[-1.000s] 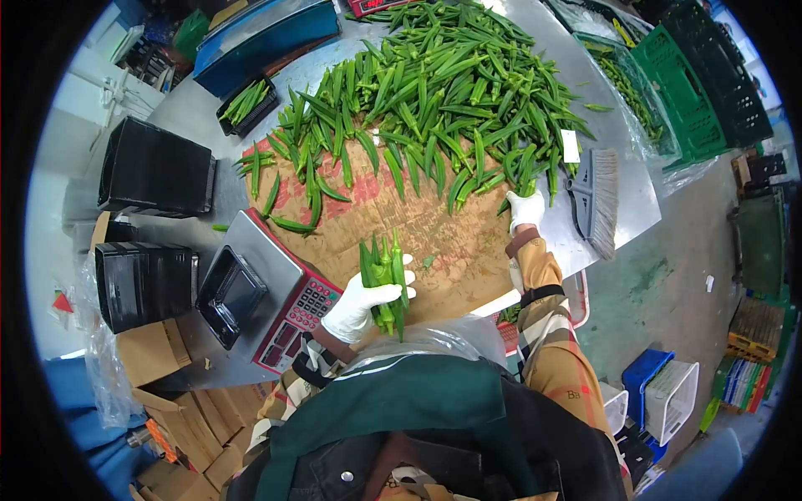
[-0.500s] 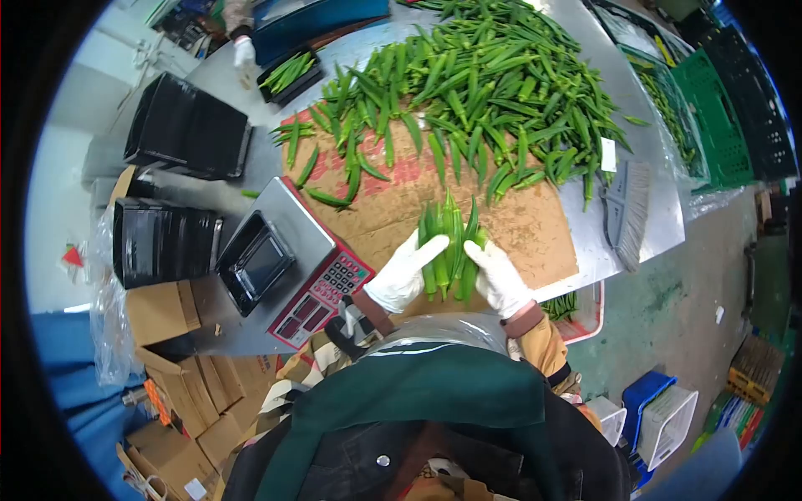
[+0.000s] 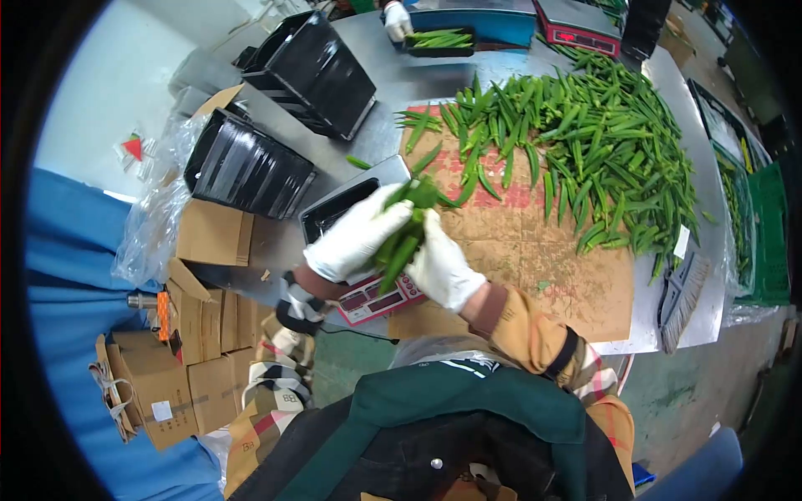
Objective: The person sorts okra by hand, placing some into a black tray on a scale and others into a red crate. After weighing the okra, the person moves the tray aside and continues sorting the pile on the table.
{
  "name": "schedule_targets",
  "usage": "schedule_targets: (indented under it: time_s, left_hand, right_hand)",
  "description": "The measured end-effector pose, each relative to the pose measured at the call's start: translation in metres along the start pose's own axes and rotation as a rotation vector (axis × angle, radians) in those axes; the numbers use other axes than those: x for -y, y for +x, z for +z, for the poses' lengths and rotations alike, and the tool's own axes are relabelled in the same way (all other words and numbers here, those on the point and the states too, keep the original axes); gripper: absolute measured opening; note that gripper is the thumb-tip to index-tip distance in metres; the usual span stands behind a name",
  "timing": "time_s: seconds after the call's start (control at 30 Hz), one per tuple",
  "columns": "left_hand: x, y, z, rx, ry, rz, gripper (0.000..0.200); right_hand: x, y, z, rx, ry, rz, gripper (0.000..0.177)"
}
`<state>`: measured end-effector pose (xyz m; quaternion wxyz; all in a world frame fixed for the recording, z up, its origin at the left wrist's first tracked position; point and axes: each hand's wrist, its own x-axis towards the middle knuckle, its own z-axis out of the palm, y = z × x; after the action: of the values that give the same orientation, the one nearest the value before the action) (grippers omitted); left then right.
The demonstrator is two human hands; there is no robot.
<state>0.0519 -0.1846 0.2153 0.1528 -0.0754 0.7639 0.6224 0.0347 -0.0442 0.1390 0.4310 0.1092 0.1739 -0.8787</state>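
Note:
White gloves cover both of my hands. My left hand point(image 3: 359, 232) is wrapped round a bunch of green okra point(image 3: 402, 250), over the near edge of a black tray point(image 3: 322, 219) on the red and silver scale point(image 3: 380, 301). From the right side, my right hand point(image 3: 444, 265) closes on the same bunch. The hands hide part of the tray and the scale's keys. To the right, a large okra pile point(image 3: 614, 142) covers the far part of a brown cardboard sheet point(image 3: 535, 275).
Stacks of black trays point(image 3: 322, 75) point(image 3: 246, 163) stand at the left. Another person's gloved hand point(image 3: 398, 21) touches a filled okra tray point(image 3: 440, 52) at the far side. A second scale point(image 3: 576, 37) is at the back, and a grey brush point(image 3: 685, 301) lies at the right edge.
Both hands have carried the okra bunch from above the cardboard leftward to the scale and tilted it. The view has turned left, and the far okra tray and second scale now show more fully.

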Motion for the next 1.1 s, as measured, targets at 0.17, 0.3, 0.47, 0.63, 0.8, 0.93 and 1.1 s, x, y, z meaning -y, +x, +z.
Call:
schedule_targets:
  time_s: [0.17,0.3,0.47,0.63,0.8,0.93,1.1]
  left_hand:
    - [0.049,0.0,-0.097,-0.071,-0.304,-0.192,0.051]
    - [0.103,-0.004,-0.13,-0.25,-0.263,-0.185,0.063]
    - [0.089,-0.051,-0.144,-0.576,-0.215,-0.169,0.061]
    - [0.146,-0.107,-0.168,-0.861,-0.353,-0.17,0.062]
    - [0.187,-0.134,-0.14,-1.029,-0.439,-0.199,0.045]
    - [0.205,-0.128,-0.119,-0.993,-0.287,-0.267,0.037]
    - [0.209,-0.108,-0.106,-0.923,-0.15,-0.223,0.034]
  right_hand:
    - [-0.027,0.035,0.039,0.012,-0.339,0.28,0.078]
    - [-0.018,0.027,0.003,-0.008,-0.335,0.392,0.07]
    - [0.033,-0.007,-0.132,-0.155,-0.469,0.198,0.052]
    - [0.066,-0.104,-0.252,-0.651,-0.445,0.027,0.051]
    - [0.069,-0.159,-0.29,-0.829,-0.397,-0.051,0.052]
    - [0.063,-0.149,-0.277,-0.796,-0.397,-0.033,0.049]
    - [0.06,-0.119,-0.246,-0.696,-0.578,-0.05,0.04]
